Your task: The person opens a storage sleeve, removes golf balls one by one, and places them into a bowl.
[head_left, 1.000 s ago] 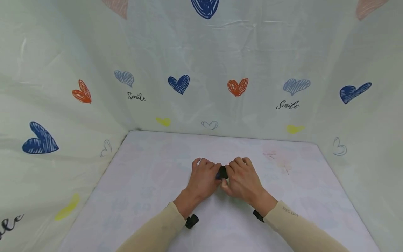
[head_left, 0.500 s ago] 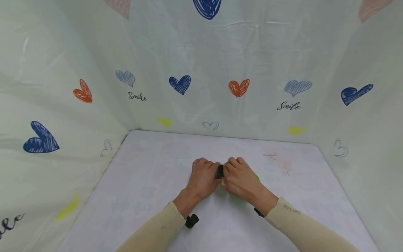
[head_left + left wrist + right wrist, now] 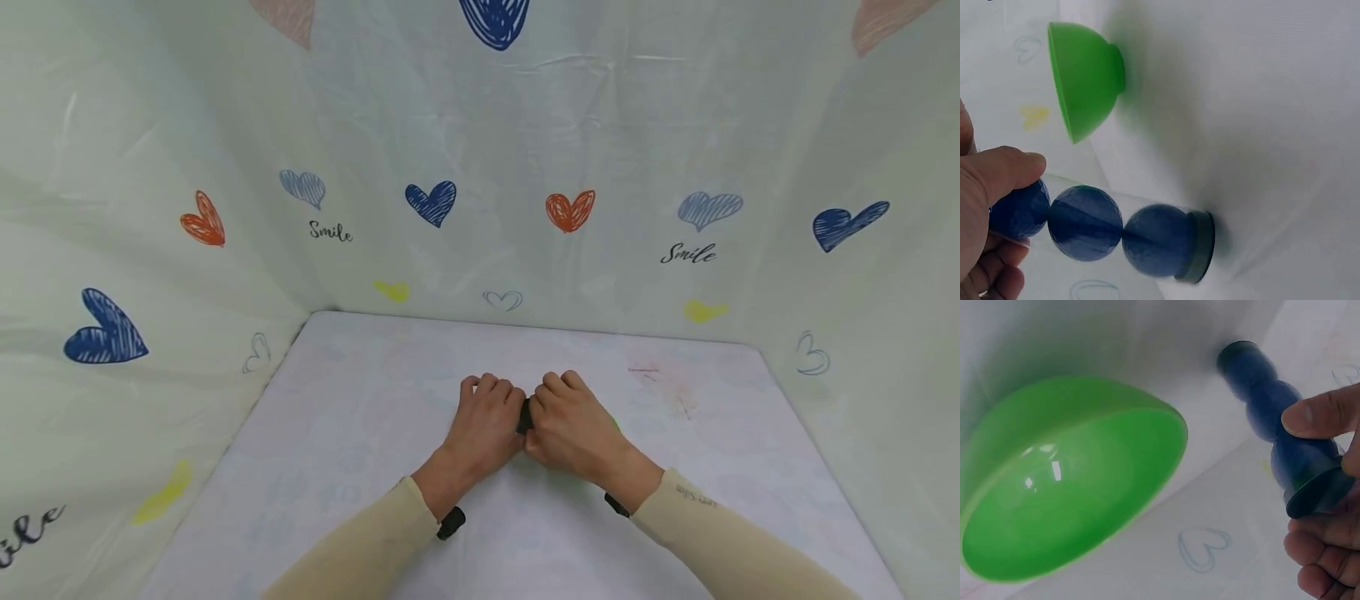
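A clear tube (image 3: 1086, 224) holds blue balls in a row and stands on the table. Its dark lower end (image 3: 1204, 247) meets the white surface. My left hand (image 3: 483, 427) grips the upper part of the tube, its thumb along the side in the left wrist view. At the top, my right hand (image 3: 573, 432) holds the dark cap (image 3: 525, 416) with bent fingers, which mostly hide it in the head view. The right wrist view shows the cap's rim tilted against the tube; whether it is still attached is unclear.
A green bowl (image 3: 1072, 481) sits upright to the right of the tube, mostly hidden behind my right hand in the head view. The white table (image 3: 360, 375) meets a heart-printed curtain (image 3: 495, 150) at the back and sides.
My right hand has turned and moved slightly left, its fingers curling tighter over the cap. A sliver of green bowl now shows behind it. The left hand stays almost in place.
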### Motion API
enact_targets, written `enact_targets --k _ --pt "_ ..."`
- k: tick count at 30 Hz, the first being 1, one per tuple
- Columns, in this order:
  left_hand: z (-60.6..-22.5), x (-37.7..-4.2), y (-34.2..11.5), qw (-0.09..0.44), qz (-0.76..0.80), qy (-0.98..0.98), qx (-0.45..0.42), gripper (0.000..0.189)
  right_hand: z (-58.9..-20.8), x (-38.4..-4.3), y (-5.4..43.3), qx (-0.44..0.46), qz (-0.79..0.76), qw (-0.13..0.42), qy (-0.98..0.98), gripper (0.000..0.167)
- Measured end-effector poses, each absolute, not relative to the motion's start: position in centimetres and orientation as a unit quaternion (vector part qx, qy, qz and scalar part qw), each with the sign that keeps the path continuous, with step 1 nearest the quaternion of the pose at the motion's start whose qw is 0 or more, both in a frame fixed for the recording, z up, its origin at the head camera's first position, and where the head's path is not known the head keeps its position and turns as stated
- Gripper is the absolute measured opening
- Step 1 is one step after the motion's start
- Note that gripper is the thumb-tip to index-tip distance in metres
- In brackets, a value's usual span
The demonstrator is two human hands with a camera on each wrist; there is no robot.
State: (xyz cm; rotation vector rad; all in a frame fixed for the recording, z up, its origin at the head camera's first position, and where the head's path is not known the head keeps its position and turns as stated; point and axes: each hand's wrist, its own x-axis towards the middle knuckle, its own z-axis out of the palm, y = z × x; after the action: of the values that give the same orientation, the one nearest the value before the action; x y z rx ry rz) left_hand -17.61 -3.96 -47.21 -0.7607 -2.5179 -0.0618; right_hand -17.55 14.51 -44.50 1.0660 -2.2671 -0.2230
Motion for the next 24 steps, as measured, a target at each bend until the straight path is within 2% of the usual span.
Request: enact_targets --k 4,11,20,24 --pt "-47.8 -17.4 -4.5 0.229 -0.052 -0.929 -0.286 0.034 -45.3 -17.7 14.1 0.414 -0.093 0.305 -0.852 0.025" --pt "-48.1 -17.6 -4.9 0.209 -0.112 -0.925 -0.297 0.043 -46.2 -18.0 13.8 0.400 -0.080 0.311 -0.859 0.029" --pt "-47.8 -17.7 -4.7 0.181 -0.139 -0.926 -0.302 0.045 -46.6 -17.9 13.6 0.393 -0.075 0.326 -0.857 0.024" --pt "-47.8 -17.6 -4.7 0.174 -0.142 -0.927 -0.300 0.045 -46.7 -17.7 13.8 0.389 -0.076 0.324 -0.859 0.028"
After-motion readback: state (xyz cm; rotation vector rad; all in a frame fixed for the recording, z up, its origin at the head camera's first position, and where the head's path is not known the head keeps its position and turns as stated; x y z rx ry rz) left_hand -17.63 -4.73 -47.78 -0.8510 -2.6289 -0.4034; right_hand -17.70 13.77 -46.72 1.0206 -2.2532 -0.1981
